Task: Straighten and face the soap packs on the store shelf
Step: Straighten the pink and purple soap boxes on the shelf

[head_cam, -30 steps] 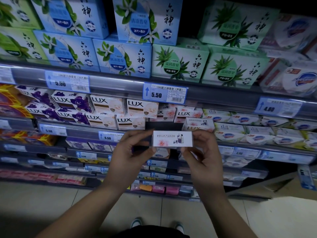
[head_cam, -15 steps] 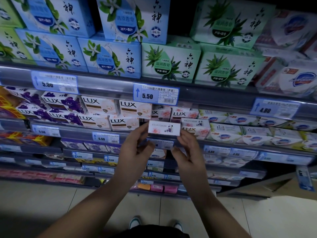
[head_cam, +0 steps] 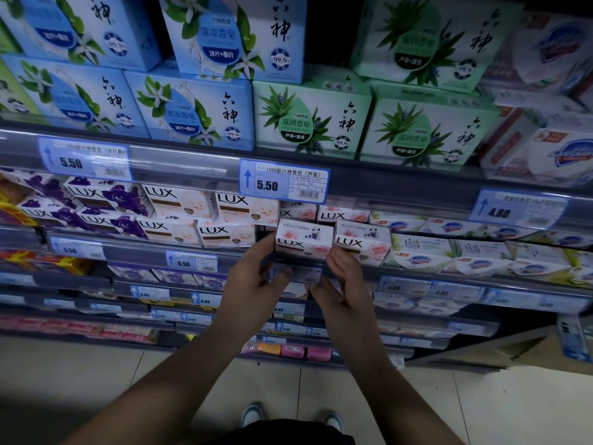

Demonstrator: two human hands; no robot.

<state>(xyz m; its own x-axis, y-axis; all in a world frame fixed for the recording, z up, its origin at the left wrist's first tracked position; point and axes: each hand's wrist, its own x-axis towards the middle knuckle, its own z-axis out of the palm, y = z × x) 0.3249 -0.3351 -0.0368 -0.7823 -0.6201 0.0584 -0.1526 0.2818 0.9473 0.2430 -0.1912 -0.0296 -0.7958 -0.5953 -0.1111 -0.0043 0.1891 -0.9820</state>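
The left hand [head_cam: 256, 284] and the right hand [head_cam: 341, 284] hold a pink soap pack [head_cam: 303, 240] by its two ends at the front of the shelf [head_cam: 134, 252]. It stands straight, touching a second pack [head_cam: 362, 244] on its right. Green boxes [head_cam: 313, 120] sit higher up

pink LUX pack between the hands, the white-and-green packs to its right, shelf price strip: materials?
Pink LUX pack: looks like a printed cardboard carton, matte, with crisp flat faces and square edges.
White-and-green packs: probably thin plastic or coated-paper wrap, slightly glossy, with soft rounded corners.
Price strip: likely clear plastic over a grey rail, glossy, with light streaks running along it.
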